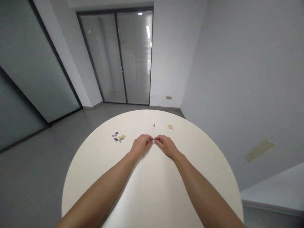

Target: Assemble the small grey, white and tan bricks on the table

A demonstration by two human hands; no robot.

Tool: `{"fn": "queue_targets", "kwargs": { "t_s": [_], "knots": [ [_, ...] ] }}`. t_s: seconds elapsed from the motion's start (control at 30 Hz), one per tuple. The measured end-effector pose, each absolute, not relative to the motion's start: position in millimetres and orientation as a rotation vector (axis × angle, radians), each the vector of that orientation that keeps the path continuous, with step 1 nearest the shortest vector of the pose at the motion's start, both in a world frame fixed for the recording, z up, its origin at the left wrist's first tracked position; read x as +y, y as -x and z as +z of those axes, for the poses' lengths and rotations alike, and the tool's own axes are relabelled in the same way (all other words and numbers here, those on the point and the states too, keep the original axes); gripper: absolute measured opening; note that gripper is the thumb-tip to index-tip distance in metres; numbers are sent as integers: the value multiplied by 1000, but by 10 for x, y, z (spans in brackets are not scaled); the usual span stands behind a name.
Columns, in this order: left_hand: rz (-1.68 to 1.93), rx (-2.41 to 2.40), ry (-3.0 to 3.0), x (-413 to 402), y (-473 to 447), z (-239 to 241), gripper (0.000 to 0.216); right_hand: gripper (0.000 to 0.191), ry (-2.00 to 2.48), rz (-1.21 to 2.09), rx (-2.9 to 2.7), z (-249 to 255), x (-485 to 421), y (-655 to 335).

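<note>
Near the middle of the white round table [152,190], my left hand [142,144] and my right hand [166,145] meet at their fingertips. Both are closed in a pinch on a tiny grey piece [153,139], mostly hidden between the fingers; its exact kind is too small to make out. Just beyond them a small grey strip [154,125] lies flat. A small yellow piece [170,127] rests to its right. Left of my left hand is a loose pile of yellow pieces [122,137], with dark grey pieces [116,139], grey strips and white pieces [123,130] around it.
Past the table's far edge stands a dark-framed glass door [121,63] with blinds. Frosted glass panels [35,63] are on the left. A white wall [237,79] runs close along the right side, with a strip of tape [260,149] on it. Grey floor [42,167] surrounds the table.
</note>
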State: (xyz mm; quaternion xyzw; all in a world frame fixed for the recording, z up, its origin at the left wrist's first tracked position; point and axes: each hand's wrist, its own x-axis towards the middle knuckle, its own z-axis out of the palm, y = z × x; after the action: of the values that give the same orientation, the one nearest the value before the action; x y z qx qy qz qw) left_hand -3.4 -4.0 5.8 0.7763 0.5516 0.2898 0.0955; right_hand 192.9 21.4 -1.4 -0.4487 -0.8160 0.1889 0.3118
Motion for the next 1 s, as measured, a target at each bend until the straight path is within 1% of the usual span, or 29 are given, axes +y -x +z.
{"fn": "queue_targets", "kwargs": {
  "t_s": [0.17,0.7,1.0],
  "knots": [
    [860,1653,-2274,-36,39,66,18,13,1184,502,-2174,4,207,-1928],
    [852,1634,-2285,-37,51,63,21,18,1251,442,-2208,43,204,-1905],
    [826,1637,-2310,-34,47,74,20,15,1244,402,-2215,38,175,-1907]
  ]
}}
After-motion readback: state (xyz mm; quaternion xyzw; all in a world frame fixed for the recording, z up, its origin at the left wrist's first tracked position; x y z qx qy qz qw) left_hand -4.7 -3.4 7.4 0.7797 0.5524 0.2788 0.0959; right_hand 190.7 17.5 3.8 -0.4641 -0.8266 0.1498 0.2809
